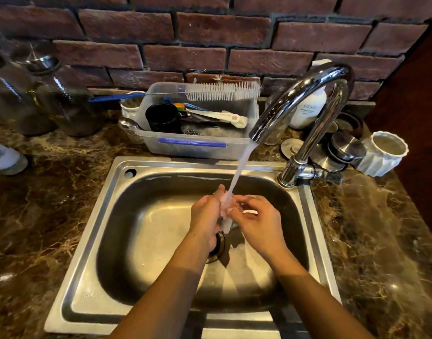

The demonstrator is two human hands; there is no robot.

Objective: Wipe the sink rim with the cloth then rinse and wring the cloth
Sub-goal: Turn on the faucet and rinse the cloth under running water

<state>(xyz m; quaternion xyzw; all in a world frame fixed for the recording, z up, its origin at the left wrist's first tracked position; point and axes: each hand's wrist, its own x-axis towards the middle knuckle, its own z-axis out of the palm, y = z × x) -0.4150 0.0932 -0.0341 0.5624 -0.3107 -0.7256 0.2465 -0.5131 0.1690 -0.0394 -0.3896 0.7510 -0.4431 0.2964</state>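
I am rinsing now, as I judge it — the tap [305, 99] is running and its stream is falling straight between my hands, over the middle of the sink [92, 241]. My left hand [205, 214] is closed in a grip around the cloth [226, 216], a pale bunch mostly hidden by the water. My right hand [256, 221] is pinching the same bunch with loosely curled fingers. The rim looks wiped, though I cannot confirm that — wringing is what I am expecting next.
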